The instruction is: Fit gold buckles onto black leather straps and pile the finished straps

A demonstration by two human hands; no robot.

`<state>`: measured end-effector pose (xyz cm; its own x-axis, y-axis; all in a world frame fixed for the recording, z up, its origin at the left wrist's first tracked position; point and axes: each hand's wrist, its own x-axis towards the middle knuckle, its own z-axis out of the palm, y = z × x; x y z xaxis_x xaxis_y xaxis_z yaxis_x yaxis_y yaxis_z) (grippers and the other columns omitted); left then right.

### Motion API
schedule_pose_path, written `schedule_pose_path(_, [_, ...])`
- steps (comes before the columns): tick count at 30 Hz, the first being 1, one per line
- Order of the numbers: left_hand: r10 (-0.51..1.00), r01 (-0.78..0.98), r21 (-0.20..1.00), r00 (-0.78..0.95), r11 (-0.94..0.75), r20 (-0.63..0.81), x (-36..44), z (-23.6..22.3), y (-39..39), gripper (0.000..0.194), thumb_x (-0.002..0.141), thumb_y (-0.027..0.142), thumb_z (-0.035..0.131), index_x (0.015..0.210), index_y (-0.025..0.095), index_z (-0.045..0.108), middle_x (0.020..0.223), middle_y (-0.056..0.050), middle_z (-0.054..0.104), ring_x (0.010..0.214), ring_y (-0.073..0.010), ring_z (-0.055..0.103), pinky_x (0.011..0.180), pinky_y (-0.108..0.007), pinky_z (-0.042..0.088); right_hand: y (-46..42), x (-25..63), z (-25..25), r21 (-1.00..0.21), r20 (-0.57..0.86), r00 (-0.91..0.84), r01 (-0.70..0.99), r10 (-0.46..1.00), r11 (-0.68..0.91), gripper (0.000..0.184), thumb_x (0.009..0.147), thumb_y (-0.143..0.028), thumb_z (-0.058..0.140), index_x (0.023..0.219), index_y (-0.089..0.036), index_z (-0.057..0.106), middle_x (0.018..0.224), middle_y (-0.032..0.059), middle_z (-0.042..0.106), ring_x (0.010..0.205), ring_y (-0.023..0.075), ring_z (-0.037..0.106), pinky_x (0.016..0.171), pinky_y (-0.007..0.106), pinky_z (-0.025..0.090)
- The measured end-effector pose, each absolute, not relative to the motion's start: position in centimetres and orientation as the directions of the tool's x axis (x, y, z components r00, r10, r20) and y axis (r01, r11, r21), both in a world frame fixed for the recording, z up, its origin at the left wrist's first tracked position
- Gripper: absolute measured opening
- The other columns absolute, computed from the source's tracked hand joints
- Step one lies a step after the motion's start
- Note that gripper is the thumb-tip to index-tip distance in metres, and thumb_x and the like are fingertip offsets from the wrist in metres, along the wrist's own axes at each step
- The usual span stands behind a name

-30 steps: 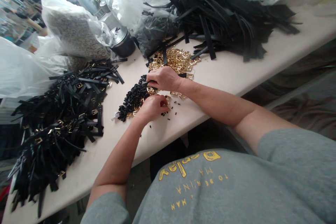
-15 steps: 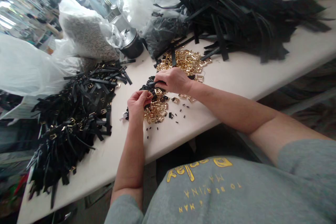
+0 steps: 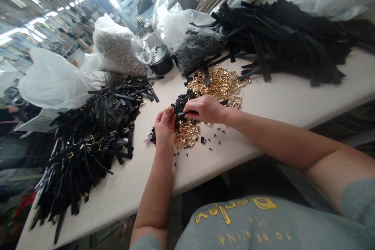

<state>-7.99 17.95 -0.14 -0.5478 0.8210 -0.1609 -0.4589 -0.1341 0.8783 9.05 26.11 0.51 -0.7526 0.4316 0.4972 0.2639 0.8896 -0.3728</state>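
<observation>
My left hand is pinched over the table, with a small gold buckle at its fingertips, partly covered by the fingers. Close by on the right, my right hand is closed on a black strap, whose end points at the left fingertips. Whether strap and buckle touch is hard to make out. Beneath both hands lies a small heap of gold buckles. Small black rings or loops are piled just beyond the hands, beside a larger heap of gold buckles.
Black straps with buckles form a long pile on the left. Plain black straps are stacked at the back right. A black pot with a metal lid stands between plastic bags. Tiny black pieces lie scattered near the table's front edge.
The camera view has shifted, so everything appears lower and further right. My right hand has brought the black strap's end close to the left fingertips.
</observation>
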Motion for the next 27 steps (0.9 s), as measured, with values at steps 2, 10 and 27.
schedule_pose_path(2, [0.836,-0.463,0.875,-0.530,-0.142,-0.145,-7.7,-0.2,18.0,0.030,0.058,0.033,0.090,0.073,0.018,0.068,0.082,0.000,0.074,0.077,-0.0104,0.069,0.069,-0.020,0.052,25.6,8.7,0.3,-0.347,0.477,-0.786,0.243,0.394,0.906,0.022,0.093,-0.035,0.056,0.088,-0.018,0.069,0.082,0.0020,0.070,0.068,0.0131,0.058,0.060,0.026,0.032])
schedule_pose_path(10, [0.880,-0.487,0.866,-0.454,-0.111,-0.142,-6.1,-0.2,17.7,0.026,0.066,0.035,0.085,0.075,0.018,0.069,0.092,-0.003,0.074,0.081,-0.0123,0.068,0.067,-0.022,0.051,24.9,7.9,-0.4,-0.389,0.485,-0.716,0.338,0.502,0.857,0.021,0.094,-0.031,0.053,0.098,-0.017,0.068,0.088,0.0036,0.072,0.071,0.0140,0.060,0.062,0.027,0.033])
schedule_pose_path(27, [0.761,0.580,0.783,-0.398,-0.224,0.513,-7.4,1.4,16.3,0.019,0.086,0.028,0.064,0.069,0.020,0.068,0.089,-0.003,0.066,0.091,-0.0167,0.061,0.090,-0.033,0.048,24.9,8.6,0.5,-0.519,0.570,-0.579,0.295,0.583,0.802,0.025,0.094,-0.036,0.054,0.090,-0.016,0.069,0.084,0.0042,0.072,0.073,0.0142,0.062,0.065,0.026,0.039])
